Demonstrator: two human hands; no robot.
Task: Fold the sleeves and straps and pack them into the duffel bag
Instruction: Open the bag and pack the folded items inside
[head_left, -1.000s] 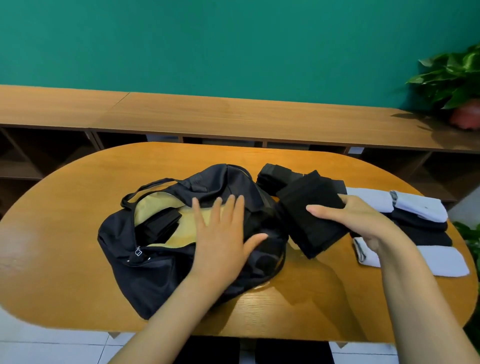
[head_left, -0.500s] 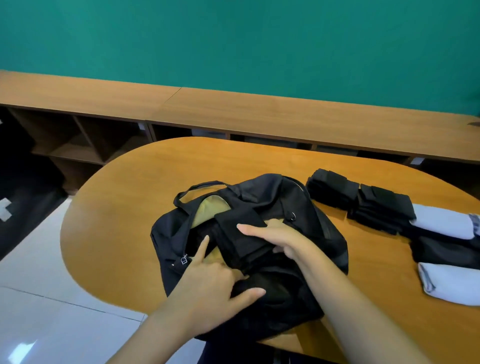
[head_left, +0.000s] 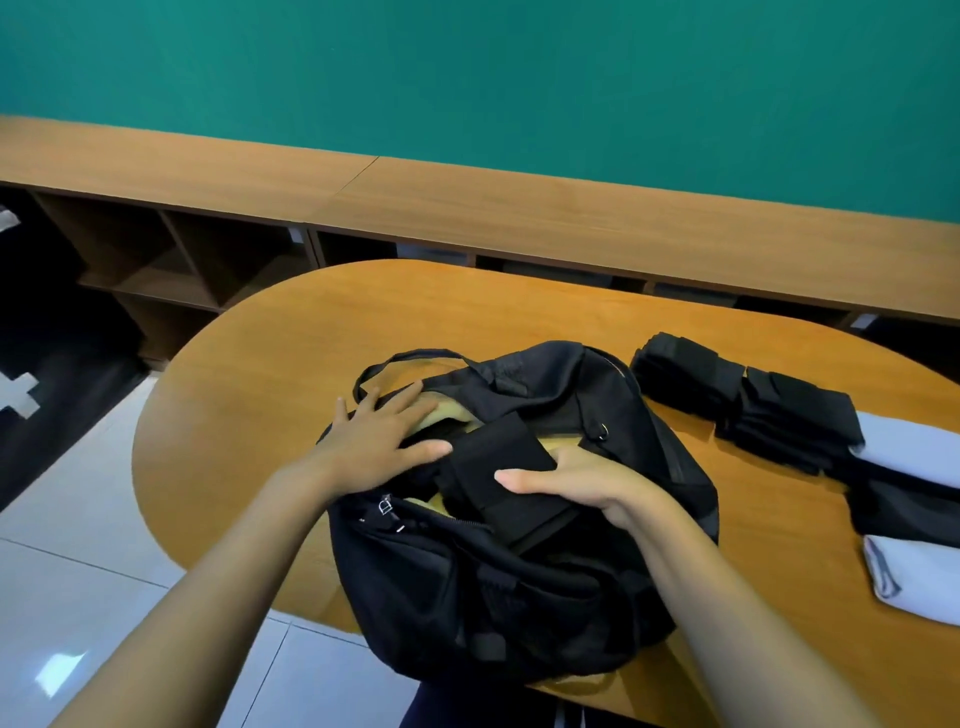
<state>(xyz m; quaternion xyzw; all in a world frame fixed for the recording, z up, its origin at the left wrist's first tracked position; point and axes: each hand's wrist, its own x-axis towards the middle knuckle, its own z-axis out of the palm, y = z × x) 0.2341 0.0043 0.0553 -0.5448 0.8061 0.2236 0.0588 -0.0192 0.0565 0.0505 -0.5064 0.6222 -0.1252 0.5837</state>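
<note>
A black duffel bag (head_left: 519, 597) lies on the oval wooden counter (head_left: 291, 364) at its near edge, with the zip mouth open and a yellow lining showing inside. One carry handle arches up at the bag's 11 o'clock.

The left hand (head_left: 374, 441) lies flat at the 10 o'clock side of the mouth. Its fingers are straight and spread apart, pressing on the rim and lining and closing on nothing.

The right hand (head_left: 576, 483) comes in from 4 o'clock and grips a folded black fabric piece (head_left: 498, 467). The thumb lies across the top of the piece, and the other fingers are hidden behind its far edge. The piece sits tilted in the middle of the mouth, partly inside the bag, with its near end low against the zip edge.

At the bag's 2 o'clock, just apart from it, two stacks of folded black pieces (head_left: 743, 400) lie side by side on the counter. Farther toward 3 o'clock are two pale folded sleeves (head_left: 904, 441) with another dark folded item (head_left: 909, 504) between them.

A long low wooden shelf unit (head_left: 519, 208) runs along the green wall (head_left: 467, 78) at 12 o'clock.
</note>
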